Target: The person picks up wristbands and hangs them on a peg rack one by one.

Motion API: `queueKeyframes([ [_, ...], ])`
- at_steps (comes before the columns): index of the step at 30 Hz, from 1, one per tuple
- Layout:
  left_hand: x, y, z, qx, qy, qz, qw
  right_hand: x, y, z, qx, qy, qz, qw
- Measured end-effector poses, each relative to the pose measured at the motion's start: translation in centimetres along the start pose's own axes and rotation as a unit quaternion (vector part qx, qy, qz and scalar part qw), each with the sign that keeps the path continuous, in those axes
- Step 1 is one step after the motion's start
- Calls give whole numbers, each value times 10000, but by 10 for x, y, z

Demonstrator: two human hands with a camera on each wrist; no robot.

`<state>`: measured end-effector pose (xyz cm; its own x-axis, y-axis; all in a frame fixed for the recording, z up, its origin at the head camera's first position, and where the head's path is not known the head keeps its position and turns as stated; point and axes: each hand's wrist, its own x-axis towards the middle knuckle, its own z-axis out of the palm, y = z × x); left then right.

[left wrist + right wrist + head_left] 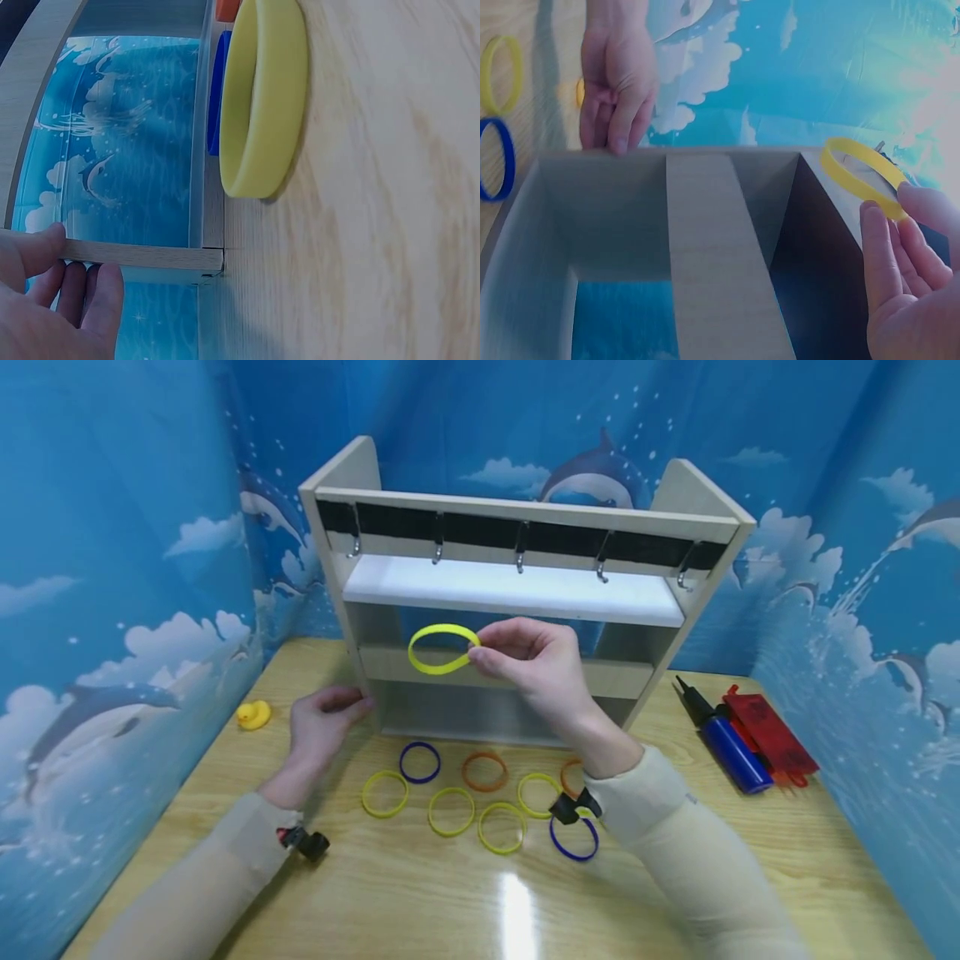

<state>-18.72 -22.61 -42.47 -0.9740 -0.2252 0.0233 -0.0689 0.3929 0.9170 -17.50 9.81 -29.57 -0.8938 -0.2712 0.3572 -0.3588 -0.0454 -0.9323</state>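
We pinch the bright yellow, rubbery ring (442, 628) by its right edge in our right hand (536, 664), its long axis stretching leftward, below the silver metal hooks (520, 547) in the head view, while our left hand (322, 718) grips the pale wood-grain rack's (480, 585) left side.

Head view is brightly lit; glare is reflected off the table (405, 902), lower centre. Wrist views are dimly lit.
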Motion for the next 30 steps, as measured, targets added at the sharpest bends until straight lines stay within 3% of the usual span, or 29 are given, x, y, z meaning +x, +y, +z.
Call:
queueKeyframes([
  [7,-1,-2,2,-200,23,17,9998,11,1,17,616,177,348,9973],
  [12,0,-2,3,-306,79,26,9995,19,-4,32,1249,326,555,9901],
  [23,1,-3,1,-251,-36,98,9996,36,-20,62,2032,505,589,9761],
  [30,1,-4,-2,-288,-120,126,9994,48,-21,78,2620,780,554,9603],
])
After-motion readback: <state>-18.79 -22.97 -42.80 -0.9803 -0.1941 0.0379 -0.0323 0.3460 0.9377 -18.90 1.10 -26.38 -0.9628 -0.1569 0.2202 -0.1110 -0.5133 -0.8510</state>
